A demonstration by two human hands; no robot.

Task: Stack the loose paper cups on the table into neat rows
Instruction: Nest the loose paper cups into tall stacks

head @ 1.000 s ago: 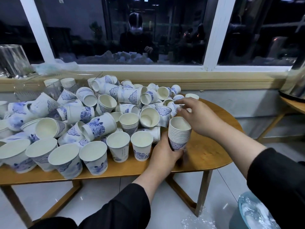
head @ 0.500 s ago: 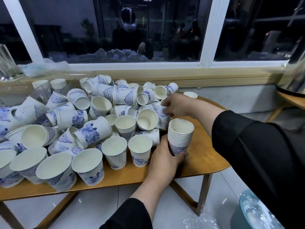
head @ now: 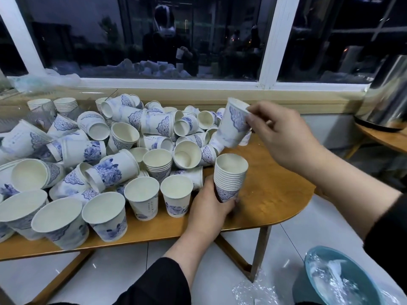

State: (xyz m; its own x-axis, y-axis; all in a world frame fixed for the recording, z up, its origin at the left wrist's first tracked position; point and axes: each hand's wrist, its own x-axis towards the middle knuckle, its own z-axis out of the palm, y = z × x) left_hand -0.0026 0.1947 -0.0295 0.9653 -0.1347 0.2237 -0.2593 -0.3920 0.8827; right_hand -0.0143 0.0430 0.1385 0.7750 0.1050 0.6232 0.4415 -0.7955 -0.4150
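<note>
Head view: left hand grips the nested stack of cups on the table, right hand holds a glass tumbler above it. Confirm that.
Not quite. In the head view the right hand holds a single paper cup, not a glass tumbler, above the stack. The left hand does grip the stack on the table.

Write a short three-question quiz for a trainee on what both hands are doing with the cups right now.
1. True or false: the left hand grips a nested stack of cups that stands upright on the table.
2. Multiple choice: the single cup in the right hand is A) lying on the table, B) lifted above the stack and tilted, C) already pushed into the stack.
3. Fill in: the right hand pinches the single cup at its ____.

Key
1. True.
2. B.
3. Rim.
</note>
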